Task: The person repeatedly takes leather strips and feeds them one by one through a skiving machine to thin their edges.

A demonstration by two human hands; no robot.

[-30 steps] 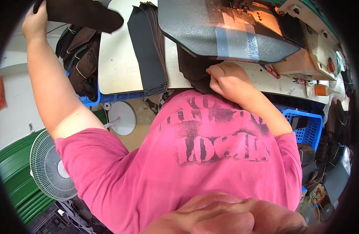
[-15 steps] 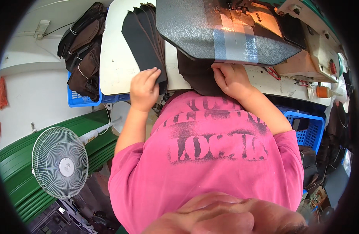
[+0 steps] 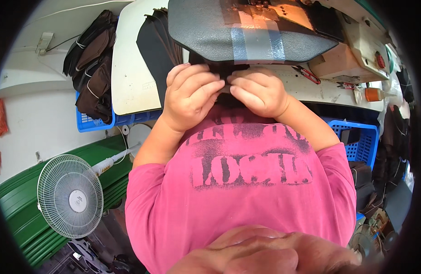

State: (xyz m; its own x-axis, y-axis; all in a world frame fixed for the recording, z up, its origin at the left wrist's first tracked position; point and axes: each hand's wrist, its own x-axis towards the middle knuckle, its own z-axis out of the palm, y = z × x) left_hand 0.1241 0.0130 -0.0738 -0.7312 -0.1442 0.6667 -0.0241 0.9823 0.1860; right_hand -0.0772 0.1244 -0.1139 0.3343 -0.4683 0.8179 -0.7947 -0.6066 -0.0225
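Note:
My left hand (image 3: 192, 97) and my right hand (image 3: 261, 92) are close together at the table's front edge, just below the sewing machine's grey head cover (image 3: 201, 34). Thumbs and fingers of both pinch a dark fabric piece (image 3: 225, 69), mostly hidden by the hands and the cover. To the left of my left hand, a fanned stack of black and brown fabric pieces (image 3: 153, 57) lies on the white table (image 3: 130, 75). Tape crosses the cover, and a lamp lights the needle area behind it.
Red-handled snips (image 3: 307, 74) and an orange-bodied bottle (image 3: 374, 94) lie on the table at right. Bundles of dark fabric (image 3: 94, 68) fill a blue crate (image 3: 95, 119) at left. Another blue crate (image 3: 363, 141) is at right. A white fan (image 3: 71, 196) stands at lower left.
My left hand has left the fabric stack and moved right, beside my right hand, and now grips the dark piece. The right hand has shifted slightly left, its fingers turned inward.

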